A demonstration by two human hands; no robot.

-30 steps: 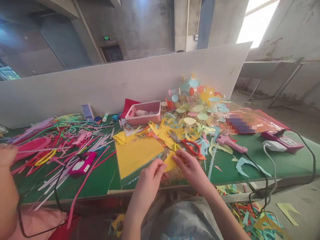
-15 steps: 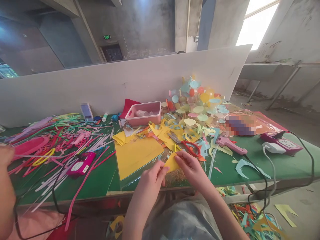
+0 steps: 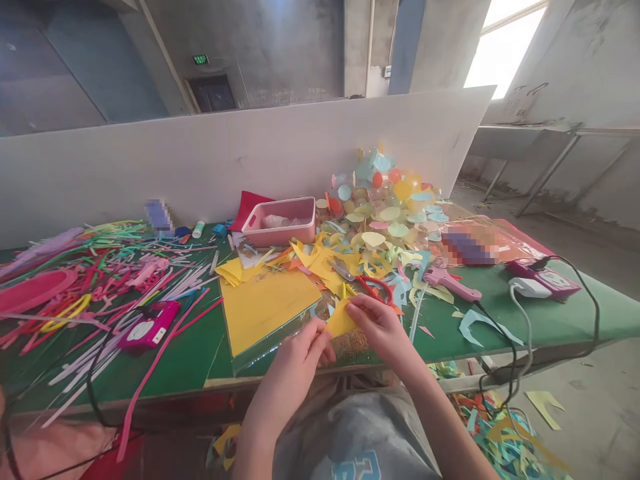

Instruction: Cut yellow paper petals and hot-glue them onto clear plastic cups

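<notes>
A small piece of yellow paper (image 3: 341, 321) is pinched between my two hands above the table's front edge. My left hand (image 3: 304, 347) grips its lower left corner, fingers curled. At the upper right edge, my right hand (image 3: 376, 325) holds it between thumb and fingers. Just beyond the right hand lie scissors (image 3: 379, 291) with red handles, partly among yellow paper scraps (image 3: 320, 257). A large yellow sheet (image 3: 270, 310) rests flat to the left of the held piece. Part of the held paper is hidden by my fingers.
A pink bin (image 3: 280, 234) stands at the back, beside a heap of paper discs and clear cups (image 3: 387, 207). A pink glue gun (image 3: 454, 285) and a power strip (image 3: 547, 279) with cables lie right. Colourful strips (image 3: 150, 267) and a magenta box (image 3: 150, 325) lie left.
The view has turned slightly right, so the table's things sit further left. Both hands still hold the yellow paper. The other person's arm at the left edge has mostly left view.
</notes>
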